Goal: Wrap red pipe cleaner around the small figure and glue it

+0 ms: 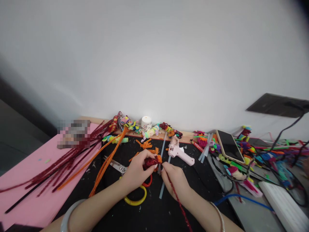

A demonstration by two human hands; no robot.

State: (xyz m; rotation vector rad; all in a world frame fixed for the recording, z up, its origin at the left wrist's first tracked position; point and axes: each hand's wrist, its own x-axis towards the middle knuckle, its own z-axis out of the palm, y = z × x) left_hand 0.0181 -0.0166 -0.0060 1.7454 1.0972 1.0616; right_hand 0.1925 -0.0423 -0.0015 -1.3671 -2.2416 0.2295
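Note:
My left hand (138, 169) is closed around a small red glittery piece (151, 161) with an orange part (159, 158) at its right end. Right beside it, my right hand (174, 178) pinches a long red glitter stem (180, 204), which trails down toward the bottom edge. The fingertips of both hands nearly meet at the piece. Scissors with yellow and red handles (135, 203) lie partly under my left hand. A pink glue gun (180, 154) rests behind my right hand, and clear glue sticks (162, 190) lie near the fingers.
Red glitter stems (70, 161) and orange stems (106, 162) spread across the left side. Small colourful figures and a white cup (146, 123) line the wall. At right are a phone (229, 145), cables, a white power strip (282, 206) and mixed stems.

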